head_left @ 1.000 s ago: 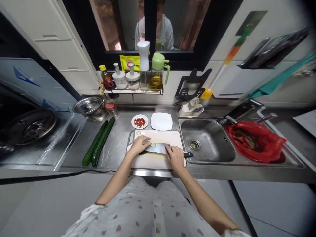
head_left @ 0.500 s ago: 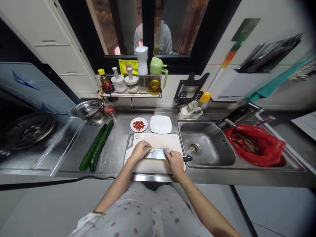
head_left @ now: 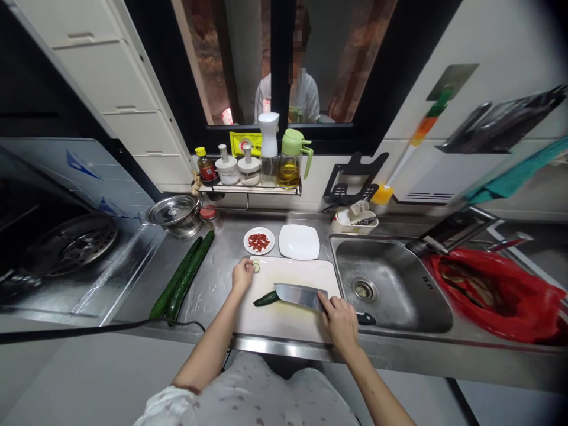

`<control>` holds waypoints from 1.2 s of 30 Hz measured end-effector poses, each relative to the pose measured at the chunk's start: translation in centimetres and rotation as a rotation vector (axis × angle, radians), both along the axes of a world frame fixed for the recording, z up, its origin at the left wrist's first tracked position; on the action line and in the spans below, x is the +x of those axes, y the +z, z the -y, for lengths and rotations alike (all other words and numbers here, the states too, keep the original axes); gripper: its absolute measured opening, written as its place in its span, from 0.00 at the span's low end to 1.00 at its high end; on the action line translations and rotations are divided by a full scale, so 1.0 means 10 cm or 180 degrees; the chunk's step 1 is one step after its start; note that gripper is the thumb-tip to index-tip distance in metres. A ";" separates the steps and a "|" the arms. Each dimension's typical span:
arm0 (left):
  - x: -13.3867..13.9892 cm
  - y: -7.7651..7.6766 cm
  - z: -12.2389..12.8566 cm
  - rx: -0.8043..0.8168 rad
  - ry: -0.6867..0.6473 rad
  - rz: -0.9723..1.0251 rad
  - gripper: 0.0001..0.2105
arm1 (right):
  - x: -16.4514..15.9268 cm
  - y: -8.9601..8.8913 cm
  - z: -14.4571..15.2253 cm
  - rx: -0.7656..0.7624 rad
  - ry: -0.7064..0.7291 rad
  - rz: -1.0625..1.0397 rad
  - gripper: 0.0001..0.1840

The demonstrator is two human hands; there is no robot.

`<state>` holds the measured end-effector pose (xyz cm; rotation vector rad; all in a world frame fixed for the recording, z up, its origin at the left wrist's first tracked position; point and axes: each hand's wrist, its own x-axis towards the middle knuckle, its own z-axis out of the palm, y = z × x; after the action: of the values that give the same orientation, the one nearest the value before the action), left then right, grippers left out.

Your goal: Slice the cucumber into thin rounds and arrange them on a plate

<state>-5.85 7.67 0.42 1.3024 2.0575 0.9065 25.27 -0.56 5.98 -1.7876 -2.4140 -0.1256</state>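
Observation:
In the head view, my left hand (head_left: 242,276) is at the upper left of the white cutting board (head_left: 306,269), fingertips pinched on a thin cucumber slice (head_left: 256,268). Another pale slice (head_left: 255,261) lies right beside it on the board. My right hand (head_left: 342,321) grips a cleaver (head_left: 298,294), its wide blade lying across the board and its black handle end showing past the palm. A short dark green cucumber piece (head_left: 265,299) rests on the board, its right end against or under the blade tip.
Two whole cucumbers (head_left: 186,275) lie on the steel counter to the left. Behind the board are a small plate of chopped red pieces (head_left: 259,241) and a white plate (head_left: 299,242). The sink (head_left: 394,284) and a red plastic bag (head_left: 497,296) are on the right.
My left hand has moved from beside the blade to the board's upper left corner with the slice. The cucumber piece now shows. My right hand keeps the cleaver, and the view has tilted up.

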 end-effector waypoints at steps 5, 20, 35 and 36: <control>0.06 -0.11 -0.19 -0.0176 0.0062 -0.0164 0.08 | -0.01 -0.05 0.01 0.0020 0.0022 -0.0069 0.23; 0.10 -0.10 -0.20 -0.0148 -0.0130 -0.0993 0.09 | -0.01 -0.04 0.01 -0.0101 -0.0032 -0.0131 0.22; 0.16 -0.12 -0.09 -0.0294 -0.0317 -0.1382 0.12 | -0.03 -0.02 0.03 -0.0227 -0.0124 -0.0235 0.21; 0.16 -0.11 -0.10 -0.0281 -0.0317 -0.1376 0.11 | -0.02 -0.02 0.03 -0.0237 -0.0136 -0.0237 0.21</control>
<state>-4.28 8.62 -0.69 1.6464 2.2929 0.5139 25.04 -0.87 5.80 -1.8412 -2.3593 0.0263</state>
